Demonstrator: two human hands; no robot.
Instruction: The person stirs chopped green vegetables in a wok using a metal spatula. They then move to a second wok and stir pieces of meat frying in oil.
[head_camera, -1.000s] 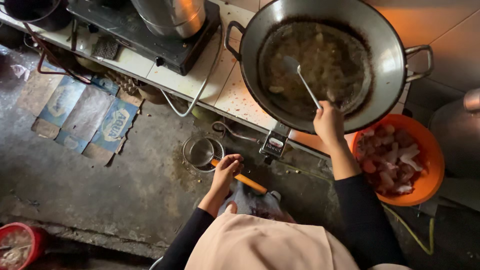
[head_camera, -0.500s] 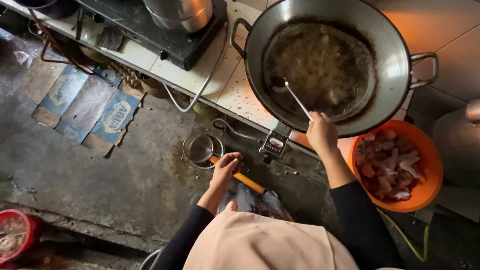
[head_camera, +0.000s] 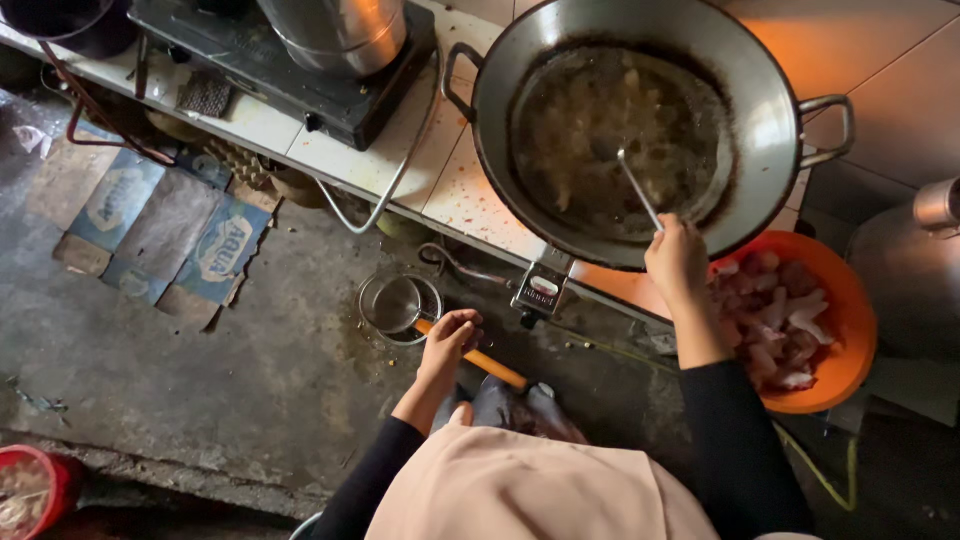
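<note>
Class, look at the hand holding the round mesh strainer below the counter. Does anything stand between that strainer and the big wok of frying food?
Yes. The left hand holds the strainer low, below the tiled counter, whose edge lies between it and the wok. The stove's control panel juts out there too. The right hand already works a utensil in the oil.

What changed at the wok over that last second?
The right hand drew the metal utensil sideways through the oil in the wok, its tip ending further left. Nothing was picked up or released. The left hand kept its grip on the orange-handled strainer, held low beside the counter; the orange bowl stayed put.
</note>
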